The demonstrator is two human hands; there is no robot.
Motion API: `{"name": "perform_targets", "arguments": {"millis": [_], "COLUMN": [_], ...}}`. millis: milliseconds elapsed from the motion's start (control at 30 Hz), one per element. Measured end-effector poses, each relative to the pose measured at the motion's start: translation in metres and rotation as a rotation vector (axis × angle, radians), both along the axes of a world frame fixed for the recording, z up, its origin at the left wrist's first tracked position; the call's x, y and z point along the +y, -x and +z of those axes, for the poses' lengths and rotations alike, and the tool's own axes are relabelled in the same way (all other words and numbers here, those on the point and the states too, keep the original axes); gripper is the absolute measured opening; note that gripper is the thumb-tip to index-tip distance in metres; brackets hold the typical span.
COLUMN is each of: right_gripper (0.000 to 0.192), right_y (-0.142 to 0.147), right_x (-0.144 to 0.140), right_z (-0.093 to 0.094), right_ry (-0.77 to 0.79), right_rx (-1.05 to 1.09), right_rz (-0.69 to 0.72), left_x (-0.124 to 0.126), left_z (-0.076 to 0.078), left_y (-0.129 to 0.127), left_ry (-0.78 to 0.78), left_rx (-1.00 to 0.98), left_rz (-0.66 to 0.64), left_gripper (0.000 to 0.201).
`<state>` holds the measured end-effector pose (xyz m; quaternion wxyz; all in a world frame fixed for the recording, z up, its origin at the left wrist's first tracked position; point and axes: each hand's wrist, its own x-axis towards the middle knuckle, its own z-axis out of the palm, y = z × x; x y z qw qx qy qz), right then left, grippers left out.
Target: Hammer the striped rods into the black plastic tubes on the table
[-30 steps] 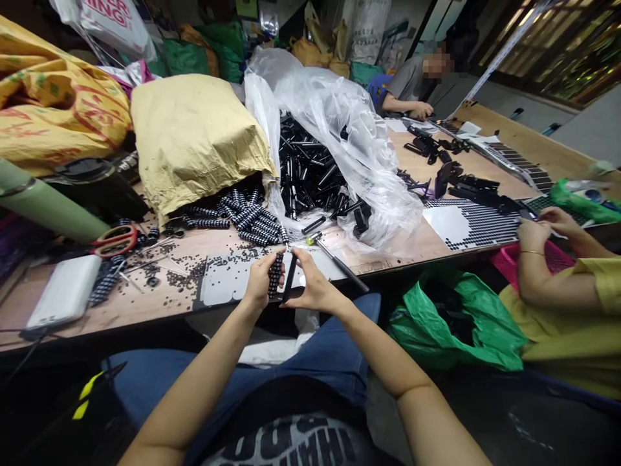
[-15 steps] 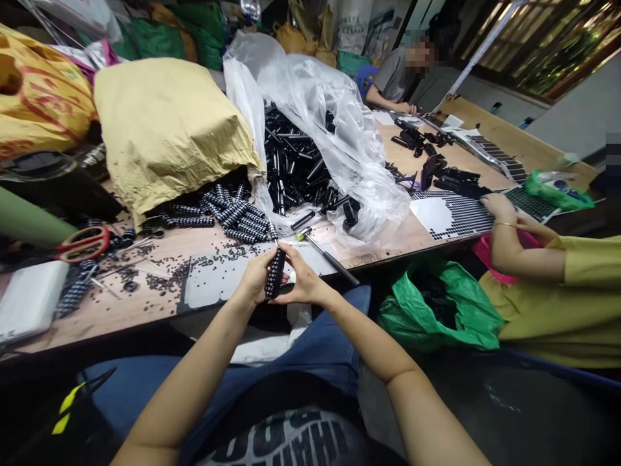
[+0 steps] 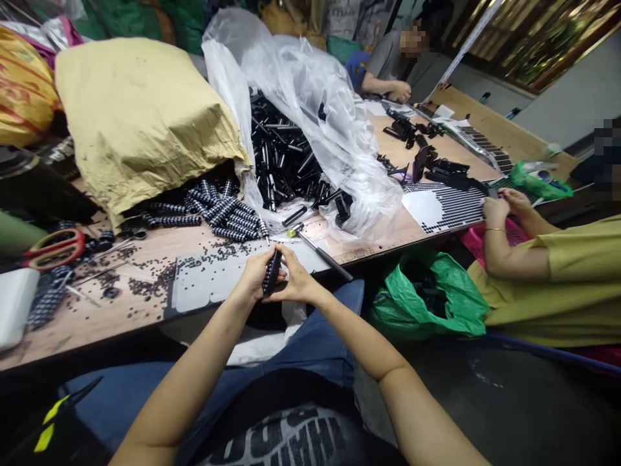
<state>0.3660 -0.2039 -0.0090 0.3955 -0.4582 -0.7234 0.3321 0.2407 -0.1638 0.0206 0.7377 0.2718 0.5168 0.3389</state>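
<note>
We see a bare wood worktop (image 3: pixel 388 236), matt. Clear glossy plastic bag (image 3: pixel 330 123), crinkled; tan paper sack (image 3: pixel 140 116), rough, creased. The black rod (image 3: pixel 272 272) we hold looks plastic, with pale studs.

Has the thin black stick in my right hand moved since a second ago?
Yes. The right hand has closed against the dotted handle; the stick no longer shows apart.

Black studded piece (image 3: pixel 272 272) half buried between both hands; its lower end unreadable. White block (image 3: pixel 14 307) clipped by left edge. Loose beads (image 3: pixel 150 285) too small to resolve.
</note>
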Motion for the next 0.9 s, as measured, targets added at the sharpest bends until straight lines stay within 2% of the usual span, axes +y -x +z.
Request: {"name": "perform_targets", "arguments": {"millis": [67, 100, 233, 300, 367, 433, 500, 633, 700, 733, 800, 833, 900], "right_gripper": [0.119, 0.119, 0.115, 0.113, 0.108, 0.097, 0.082, 0.048, 0.036, 0.037, 0.055, 0.068, 0.089], "right_y": [0.002, 0.003, 0.012, 0.014, 0.011, -0.001, -0.021, -0.059, -0.069, -0.071, -0.077, -0.081, -0.097], "right_x": [0.002, 0.003, 0.007, 0.006, 0.001, -0.003, -0.006, -0.004, -0.002, -0.001, 0.003, 0.006, 0.011], "right_z": [-0.007, -0.011, -0.031, -0.036, -0.033, -0.025, -0.015, -0.01, -0.015, -0.016, -0.012, -0.004, 0.024], "right_ry": [-0.007, -0.01, 0.01, 0.035, 0.041, 0.012, -0.01, 0.116, 0.174, 0.18, 0.14, 0.102, 0.01], "right_rx": [-0.051, -0.082, -0.187, -0.237, -0.3, -0.373, -0.45, -0.58, -0.61, -0.603, -0.509, -0.411, -0.124], "right_rz": [-0.047, -0.079, -0.2, -0.199, -0.163, -0.15, -0.257, -0.663, -0.718, -0.711, -0.675, -0.663, -0.675], "left_x": [0.0, 0.0, 0.001, 0.002, 0.003, 0.006, 0.012, 0.024, 0.026, 0.025, 0.022, 0.021, 0.018], "left_z": [-0.009, -0.015, -0.044, -0.059, -0.072, -0.084, -0.094, -0.106, -0.108, -0.107, -0.106, -0.106, -0.104], "left_y": [0.002, 0.003, 0.012, 0.018, 0.024, 0.033, 0.041, 0.055, 0.059, 0.06, 0.062, 0.062, 0.063], "left_ry": [-0.093, -0.2, -0.871, -1.095, -1.234, -1.356, -1.49, -1.658, -1.692, -1.7, -1.7, -1.694, -1.679], "left_rx": [0.077, 0.148, 0.617, 0.829, 0.958, 0.99, 0.951, 0.904, 0.906, 0.916, 0.966, 1.002, 1.072], "left_rz": [-0.03, -0.051, -0.213, -0.31, -0.39, -0.427, -0.411, -0.389, -0.408, -0.421, -0.445, -0.447, -0.443], "left_gripper": [0.029, 0.031, 0.044, 0.048, 0.046, 0.04, 0.036, 0.035, 0.034, 0.034, 0.035, 0.036, 0.037]}}
